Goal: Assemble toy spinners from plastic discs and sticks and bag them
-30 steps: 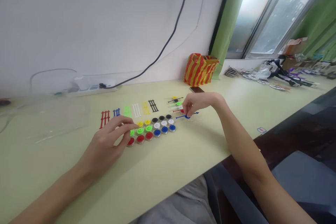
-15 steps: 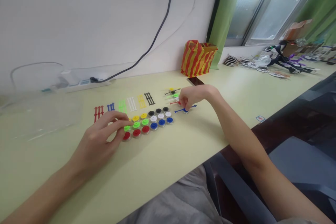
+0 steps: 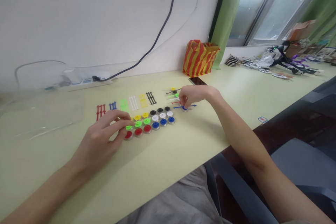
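Observation:
My right hand (image 3: 190, 96) has its fingers pinched over the middle of a blue arrow (image 3: 190, 106), which sits across a small round base with a blue top. The fingertips partly hide the centre. Behind it, more bases carry red, white, green, black and yellow arrows, partly covered by the hand. My left hand (image 3: 105, 134) rests at the left end of the rows of capped discs, thumb and fingers apart. It is nearest the green discs (image 3: 138, 124) and red discs (image 3: 138, 132). Blue discs (image 3: 163, 121), white discs (image 3: 162, 115), black discs (image 3: 160, 110) and yellow discs (image 3: 145, 115) complete the block.
Loose arrows lie behind the discs in colour groups, from red arrows (image 3: 101, 111) to black arrows (image 3: 151, 98). A phone (image 3: 197, 81) lies before a striped bag (image 3: 201, 57). Clear plastic (image 3: 47, 115) and a power strip (image 3: 89, 83) are at left.
The blue arrow has turned slightly on its base and now points more level across the view. My right hand stays pinched over it; my left hand holds its place. The camera has shifted slightly.

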`<state>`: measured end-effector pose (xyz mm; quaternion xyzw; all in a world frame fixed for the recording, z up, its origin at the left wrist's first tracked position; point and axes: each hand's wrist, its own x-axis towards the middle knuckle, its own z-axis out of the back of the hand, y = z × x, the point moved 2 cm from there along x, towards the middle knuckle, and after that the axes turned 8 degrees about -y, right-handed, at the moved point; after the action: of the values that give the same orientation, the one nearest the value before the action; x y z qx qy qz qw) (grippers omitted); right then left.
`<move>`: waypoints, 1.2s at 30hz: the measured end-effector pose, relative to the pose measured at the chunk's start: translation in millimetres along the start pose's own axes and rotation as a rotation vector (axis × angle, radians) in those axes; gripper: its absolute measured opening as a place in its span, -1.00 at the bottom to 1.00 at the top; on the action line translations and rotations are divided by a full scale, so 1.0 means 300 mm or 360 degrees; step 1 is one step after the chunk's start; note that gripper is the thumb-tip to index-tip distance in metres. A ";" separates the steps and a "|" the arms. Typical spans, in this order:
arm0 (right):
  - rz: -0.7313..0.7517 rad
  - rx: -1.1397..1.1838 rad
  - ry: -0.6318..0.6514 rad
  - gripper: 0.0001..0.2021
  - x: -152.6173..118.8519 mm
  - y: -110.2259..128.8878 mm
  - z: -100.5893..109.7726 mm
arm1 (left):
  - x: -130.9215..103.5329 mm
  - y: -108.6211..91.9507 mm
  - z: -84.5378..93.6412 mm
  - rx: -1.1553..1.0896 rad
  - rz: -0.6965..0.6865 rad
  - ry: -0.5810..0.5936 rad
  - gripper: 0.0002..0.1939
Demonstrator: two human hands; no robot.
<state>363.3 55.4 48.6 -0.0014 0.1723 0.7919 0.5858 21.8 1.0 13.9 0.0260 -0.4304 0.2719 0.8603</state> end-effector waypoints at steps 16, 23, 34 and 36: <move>0.0043 -0.0045 -0.0130 -0.87 -0.013 0.013 0.004 | 0.008 -0.012 0.002 -0.0002 -0.0023 0.0027 -0.73; 0.0102 0.0024 -0.0382 -0.88 -0.020 0.043 0.006 | 0.010 0.082 0.037 0.0201 0.0154 -0.0069 -0.75; 0.0219 -0.0060 -0.0665 -0.83 0.005 0.106 -0.039 | -0.066 0.465 0.277 0.1259 0.0903 0.0075 -0.62; 0.0216 -0.0057 -0.0662 -0.82 0.012 0.098 -0.045 | -0.097 0.499 0.290 0.1328 0.0992 0.0156 -0.58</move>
<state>332.1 47.5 43.3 0.1631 0.0335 0.8157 0.5539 -128.8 91.3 18.2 0.2246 -0.2320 0.6642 0.6742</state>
